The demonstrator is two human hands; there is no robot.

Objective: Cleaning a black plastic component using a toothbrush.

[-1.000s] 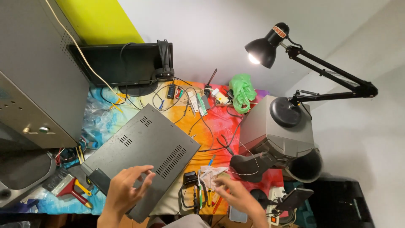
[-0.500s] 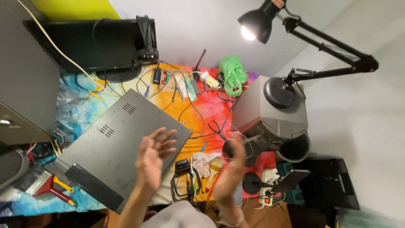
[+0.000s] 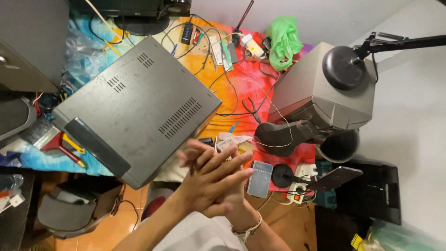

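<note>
Matt grey metal case (image 3: 139,107)

Grey vented metal case (image 3: 139,104), tilted

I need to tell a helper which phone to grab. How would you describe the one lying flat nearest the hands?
Start at the big grey metal case on the colourful cloth. Right of its near corner, beside the pressed-together hands, lies a smartphone. Unlike the dark phone on a stand further right, it lies flat with a lit screen.

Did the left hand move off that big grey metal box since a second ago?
Yes. The left hand lay on the near edge of the grey metal box before; now it has drawn off toward the person and is pressed flat against the right hand, holding nothing.
</note>
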